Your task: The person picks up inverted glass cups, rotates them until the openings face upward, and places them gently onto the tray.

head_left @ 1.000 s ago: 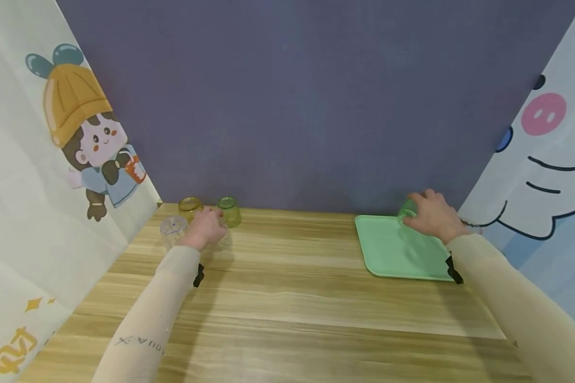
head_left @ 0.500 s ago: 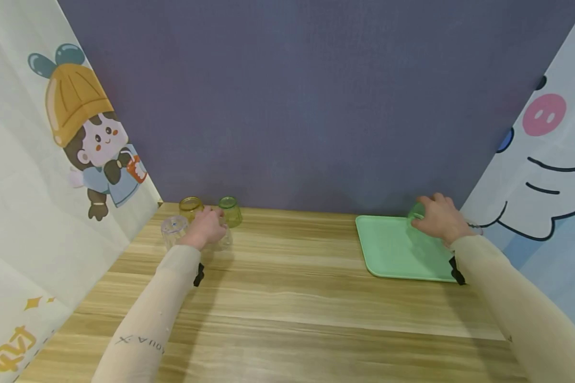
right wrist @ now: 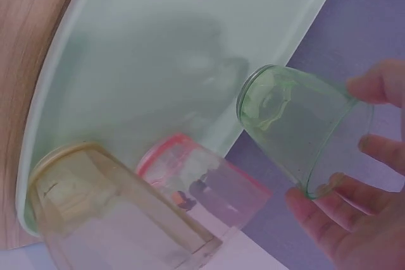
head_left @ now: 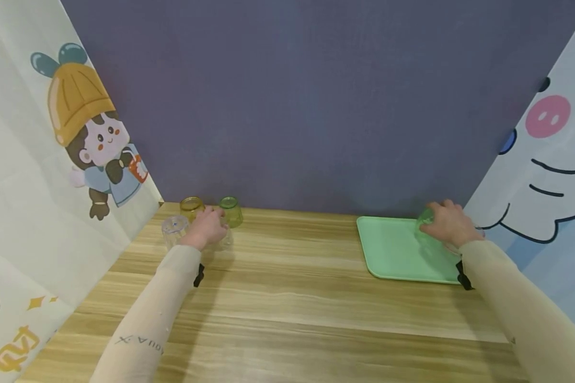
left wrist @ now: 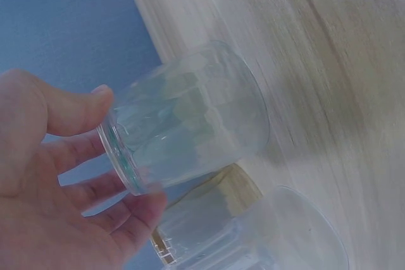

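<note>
At the back left of the table, my left hand [head_left: 206, 229] holds a clear drinking glass [left wrist: 196, 118] by its thick base, thumb on one side and fingertips on the other. Its wide rim points down at the tabletop. On the right, my right hand [head_left: 448, 226] grips a green glass [right wrist: 291, 124] around its upper rim, base downward, over the far side of the mint-green tray [head_left: 402, 260]. An amber glass [right wrist: 114, 200] and a pink-rimmed glass [right wrist: 202, 188] stand on the tray, largely behind my right hand and wrist in the head view.
Around my left hand stand more upside-down glasses: another clear one [head_left: 174, 229], an amber one [head_left: 191, 205] and a yellow-green one [head_left: 231, 213]. A grey-blue panel [head_left: 292, 133] rises behind the wooden table [head_left: 278, 298], with printed curtains on both sides.
My right hand has moved right and slightly nearer over the tray, carrying the green glass. My left hand has stayed in place on the clear glass.
</note>
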Demonstrator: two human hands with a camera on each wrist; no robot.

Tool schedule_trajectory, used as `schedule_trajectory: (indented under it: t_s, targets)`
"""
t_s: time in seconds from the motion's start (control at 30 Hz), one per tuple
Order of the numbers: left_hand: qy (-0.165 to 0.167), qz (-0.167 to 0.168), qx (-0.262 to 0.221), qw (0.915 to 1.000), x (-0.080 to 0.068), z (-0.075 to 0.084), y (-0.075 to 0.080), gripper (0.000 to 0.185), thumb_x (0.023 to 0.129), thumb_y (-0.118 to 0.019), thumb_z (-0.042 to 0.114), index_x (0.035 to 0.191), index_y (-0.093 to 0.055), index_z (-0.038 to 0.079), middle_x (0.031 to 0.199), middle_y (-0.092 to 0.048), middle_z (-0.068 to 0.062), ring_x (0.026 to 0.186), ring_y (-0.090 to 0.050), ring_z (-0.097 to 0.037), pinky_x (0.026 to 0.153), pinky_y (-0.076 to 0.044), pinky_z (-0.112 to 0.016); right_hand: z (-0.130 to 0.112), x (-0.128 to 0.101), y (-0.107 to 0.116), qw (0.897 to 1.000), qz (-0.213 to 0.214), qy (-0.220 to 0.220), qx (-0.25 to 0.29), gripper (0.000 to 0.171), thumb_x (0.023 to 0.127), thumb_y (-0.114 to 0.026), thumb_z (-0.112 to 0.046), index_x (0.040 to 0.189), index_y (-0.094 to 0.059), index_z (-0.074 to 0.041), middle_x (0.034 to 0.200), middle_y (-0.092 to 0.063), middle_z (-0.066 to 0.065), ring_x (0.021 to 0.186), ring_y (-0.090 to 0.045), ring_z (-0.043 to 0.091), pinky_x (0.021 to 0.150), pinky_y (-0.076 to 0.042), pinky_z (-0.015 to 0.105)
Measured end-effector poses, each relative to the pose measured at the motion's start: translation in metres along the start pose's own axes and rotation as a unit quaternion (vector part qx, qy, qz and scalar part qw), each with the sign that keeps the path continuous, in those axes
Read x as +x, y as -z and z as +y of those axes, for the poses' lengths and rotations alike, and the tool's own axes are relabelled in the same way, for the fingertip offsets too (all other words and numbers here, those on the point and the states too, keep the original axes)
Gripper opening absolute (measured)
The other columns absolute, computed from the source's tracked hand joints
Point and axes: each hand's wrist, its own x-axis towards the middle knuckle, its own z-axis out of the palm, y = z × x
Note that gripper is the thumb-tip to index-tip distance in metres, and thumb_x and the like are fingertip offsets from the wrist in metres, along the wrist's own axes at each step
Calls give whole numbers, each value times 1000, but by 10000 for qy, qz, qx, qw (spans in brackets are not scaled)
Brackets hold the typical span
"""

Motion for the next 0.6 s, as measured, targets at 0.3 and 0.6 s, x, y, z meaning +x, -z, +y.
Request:
schedule_trajectory:
  t_s: [0.3,0.6]
  targets:
    - [39,-45,-33,10000,2,-3,-2,53,103,-52,22,151,-43,-1,156,-28,-31,142,-23,-56,112,-28,-70,7,3,-7,9999,-60,67,-81,80,94,-63,-39,150,-34,10,142,-27,46,124,-27,66,84,-38,79]
    - [0,8,16,10000,3,-4,-4,53,104,-51,21,151,-42,0,157,-28,-31,142,-24,-56,113,-27,-69,5,3,-11,9997,-208,17,-127,78,95,-64,-38,150,-35,8,141,-28,44,125,-27,65,83,-37,81]
